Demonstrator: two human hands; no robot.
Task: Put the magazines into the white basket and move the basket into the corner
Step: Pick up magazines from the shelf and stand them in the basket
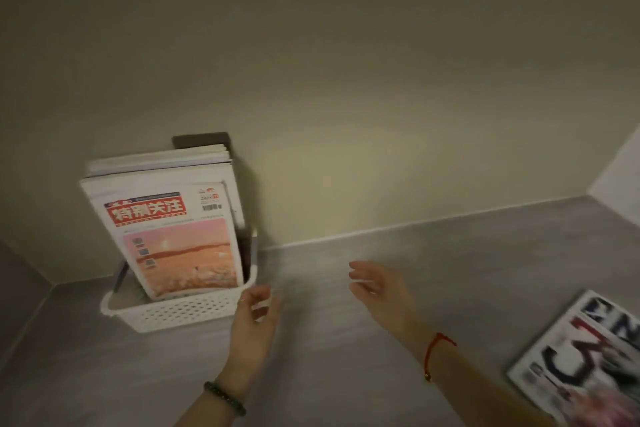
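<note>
Left hand (254, 317): fingers loosely spread and curled, holding nothing. Fingertips sit right at the near right corner of the white basket (180, 312); motion blur makes it impossible to tell whether they touch the rim or hover just off it. A ring shows on one finger and a dark bead bracelet (224, 398) on the wrist.

Right hand (379, 291): open, fingers extended and slightly parted, empty, above bare tabletop (381, 350). It is well apart from the basket, to the basket's right. A red string bracelet (437, 350) circles the wrist.

The basket, perforated plastic, stands on the grey tabletop near its far left corner, close to the back wall (346, 97) but not pushed fully against the left wall. The magazines (166, 218) stand upright in it, leaning back toward the wall; the front one has a red title block and an orange-pink cover picture. They rise well above the rim.

One more magazine (581, 357) lies flat at the right edge of the tabletop, outside the basket, to the right of the right forearm, blurred.
</note>
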